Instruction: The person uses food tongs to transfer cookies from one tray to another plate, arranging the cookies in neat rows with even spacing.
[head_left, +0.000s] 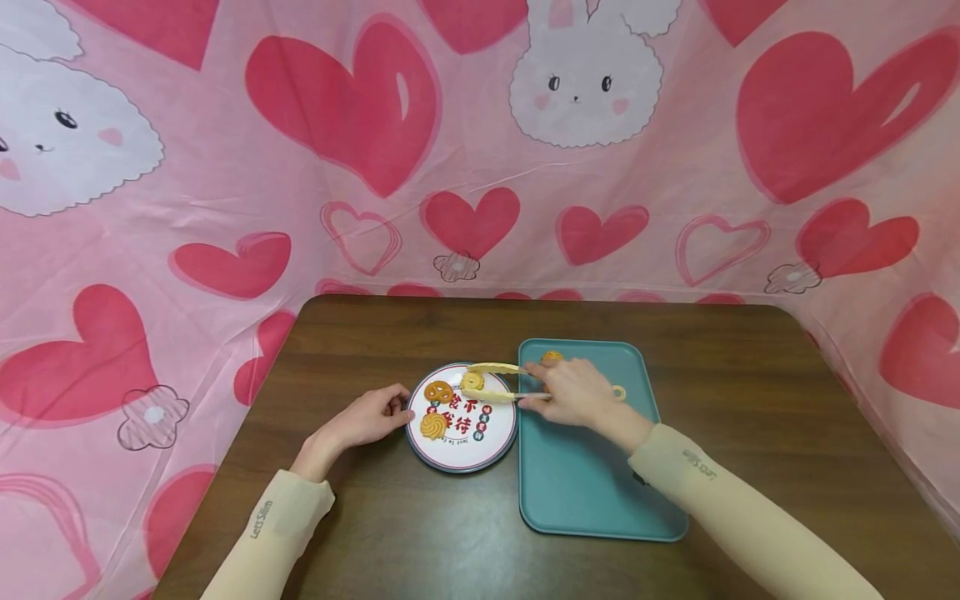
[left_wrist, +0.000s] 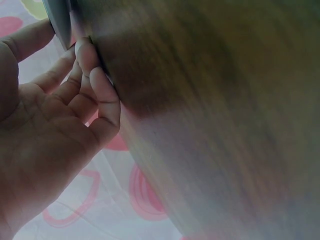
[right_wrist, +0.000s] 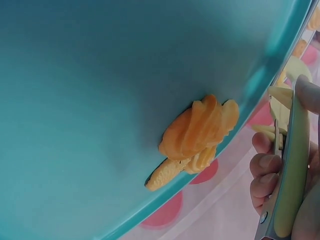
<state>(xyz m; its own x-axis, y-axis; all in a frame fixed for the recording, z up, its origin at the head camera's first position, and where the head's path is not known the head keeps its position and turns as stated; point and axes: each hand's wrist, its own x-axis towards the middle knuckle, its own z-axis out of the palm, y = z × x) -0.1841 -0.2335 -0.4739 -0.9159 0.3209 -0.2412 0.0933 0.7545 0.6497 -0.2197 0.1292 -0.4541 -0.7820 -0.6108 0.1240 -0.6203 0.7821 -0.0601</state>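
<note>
Two bare hands are working over one brown desk (head_left: 420, 521). Right hand (head_left: 573, 392) is grasping one pair of tongs (head_left: 487, 397), grip clenched round the handles; the two pale tips are flanking one round cookie (head_left: 472, 381) over the plate's far part, can't tell if it's touching down. Left hand (head_left: 372, 415) is pinching the near-side rim of one white plate (head_left: 465, 458), thumb and index finger on the edge, other fingers curling in. Two more cookies are lying on the plate: one pretzel (head_left: 438, 390), one swirl cookie (head_left: 432, 427). One teal tray (head_left: 585, 492) is sitting just right of the plate, carrying one ring cookie (head_left: 623, 392) plus one clump of overlapping cookies (right_wrist: 192, 132) by the rim, at least two, exact count unclear. Two printed rabbits are showing on one pink heart backdrop (head_left: 525, 167).
</note>
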